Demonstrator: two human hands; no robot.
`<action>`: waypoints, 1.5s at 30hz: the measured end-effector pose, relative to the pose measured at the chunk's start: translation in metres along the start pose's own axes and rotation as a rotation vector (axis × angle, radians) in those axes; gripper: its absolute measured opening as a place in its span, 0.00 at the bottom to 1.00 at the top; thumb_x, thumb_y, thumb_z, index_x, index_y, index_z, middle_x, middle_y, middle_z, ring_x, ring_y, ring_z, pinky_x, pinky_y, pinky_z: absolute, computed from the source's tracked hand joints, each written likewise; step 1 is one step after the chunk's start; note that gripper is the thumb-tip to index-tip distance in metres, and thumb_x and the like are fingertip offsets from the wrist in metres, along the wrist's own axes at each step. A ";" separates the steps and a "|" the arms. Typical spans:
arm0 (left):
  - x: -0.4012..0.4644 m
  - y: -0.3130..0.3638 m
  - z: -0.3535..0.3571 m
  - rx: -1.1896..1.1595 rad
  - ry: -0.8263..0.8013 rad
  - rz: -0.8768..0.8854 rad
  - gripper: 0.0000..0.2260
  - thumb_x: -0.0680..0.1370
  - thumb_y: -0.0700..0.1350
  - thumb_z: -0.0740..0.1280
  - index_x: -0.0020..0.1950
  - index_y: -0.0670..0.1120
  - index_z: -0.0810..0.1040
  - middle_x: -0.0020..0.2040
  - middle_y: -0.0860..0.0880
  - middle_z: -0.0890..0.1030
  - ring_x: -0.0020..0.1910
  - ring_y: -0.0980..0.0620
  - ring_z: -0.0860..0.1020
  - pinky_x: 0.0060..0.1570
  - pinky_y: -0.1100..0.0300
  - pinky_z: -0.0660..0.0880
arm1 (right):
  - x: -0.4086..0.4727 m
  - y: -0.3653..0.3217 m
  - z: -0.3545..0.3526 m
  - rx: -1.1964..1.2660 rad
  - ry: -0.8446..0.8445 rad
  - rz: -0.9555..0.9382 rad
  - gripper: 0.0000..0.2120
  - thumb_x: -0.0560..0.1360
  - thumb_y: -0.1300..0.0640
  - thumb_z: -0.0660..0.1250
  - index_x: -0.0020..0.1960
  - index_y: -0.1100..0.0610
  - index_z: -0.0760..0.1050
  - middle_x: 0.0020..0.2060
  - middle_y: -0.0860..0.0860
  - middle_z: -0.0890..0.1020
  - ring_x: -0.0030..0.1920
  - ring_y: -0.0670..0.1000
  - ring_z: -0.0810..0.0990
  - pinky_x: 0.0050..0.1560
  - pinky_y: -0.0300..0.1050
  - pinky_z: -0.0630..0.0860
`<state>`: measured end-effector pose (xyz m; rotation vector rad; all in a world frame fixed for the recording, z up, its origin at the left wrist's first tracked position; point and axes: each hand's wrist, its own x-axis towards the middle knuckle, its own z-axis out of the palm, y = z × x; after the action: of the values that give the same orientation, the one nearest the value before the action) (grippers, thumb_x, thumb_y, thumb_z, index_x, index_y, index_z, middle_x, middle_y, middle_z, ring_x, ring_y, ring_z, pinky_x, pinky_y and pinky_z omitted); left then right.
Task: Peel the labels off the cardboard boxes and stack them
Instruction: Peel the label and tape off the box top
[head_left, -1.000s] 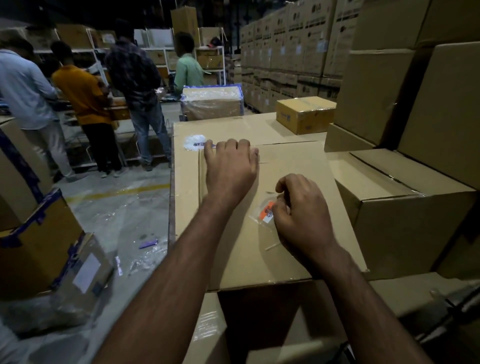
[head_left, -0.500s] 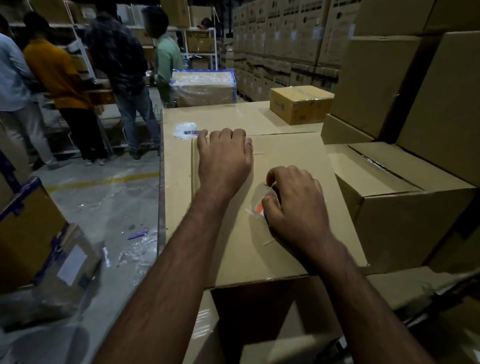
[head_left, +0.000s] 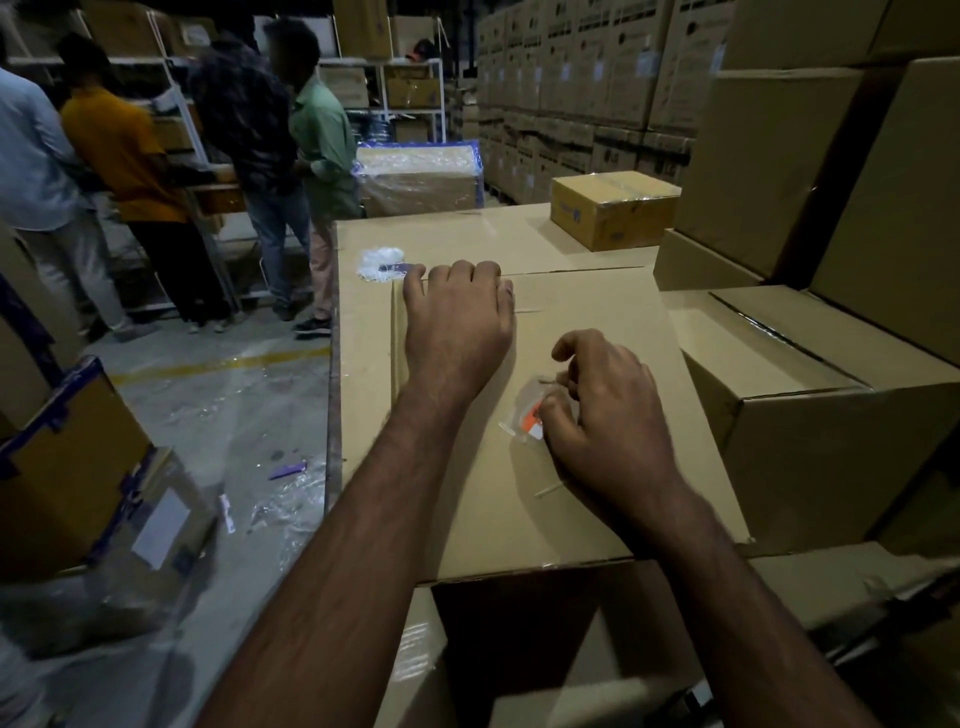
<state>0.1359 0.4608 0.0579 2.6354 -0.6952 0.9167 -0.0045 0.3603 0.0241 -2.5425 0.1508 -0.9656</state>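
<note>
On top of the cardboard box (head_left: 519, 493), the right hand (head_left: 602, 415) pinches the orange label (head_left: 531, 415) at its thumb side; the left hand (head_left: 457, 327) presses flat, farther away.

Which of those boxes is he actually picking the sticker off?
The flat box right under both hands, bearing the orange-and-white label. The small yellowish box beyond is untouched.

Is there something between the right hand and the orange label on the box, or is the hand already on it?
Nothing visible stands between them. The right hand is already at the orange label on the box, its thumb and fingertips curled at the label's edge. The left hand rests further back, clear of the label.
</note>
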 end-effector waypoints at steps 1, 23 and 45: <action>0.000 0.000 0.000 -0.001 -0.001 0.001 0.20 0.82 0.53 0.48 0.62 0.48 0.76 0.57 0.47 0.81 0.58 0.46 0.77 0.67 0.45 0.63 | 0.000 0.000 0.000 0.000 -0.002 0.004 0.14 0.75 0.52 0.63 0.60 0.53 0.71 0.50 0.48 0.78 0.50 0.47 0.73 0.56 0.50 0.73; -0.001 0.001 -0.001 -0.016 0.005 -0.005 0.19 0.83 0.53 0.50 0.63 0.49 0.76 0.58 0.47 0.81 0.58 0.46 0.76 0.67 0.45 0.62 | -0.004 0.001 -0.008 0.090 0.052 -0.007 0.07 0.76 0.60 0.66 0.53 0.55 0.78 0.49 0.49 0.76 0.50 0.46 0.73 0.48 0.43 0.76; 0.004 0.000 0.001 -0.041 -0.001 -0.032 0.18 0.83 0.53 0.52 0.63 0.48 0.76 0.58 0.47 0.81 0.58 0.46 0.76 0.67 0.46 0.61 | -0.035 0.013 -0.015 0.275 0.001 -0.052 0.04 0.73 0.62 0.71 0.47 0.57 0.82 0.60 0.51 0.75 0.62 0.51 0.74 0.54 0.45 0.78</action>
<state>0.1388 0.4591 0.0597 2.6033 -0.6626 0.8834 -0.0400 0.3522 0.0077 -2.3036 -0.0451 -0.9370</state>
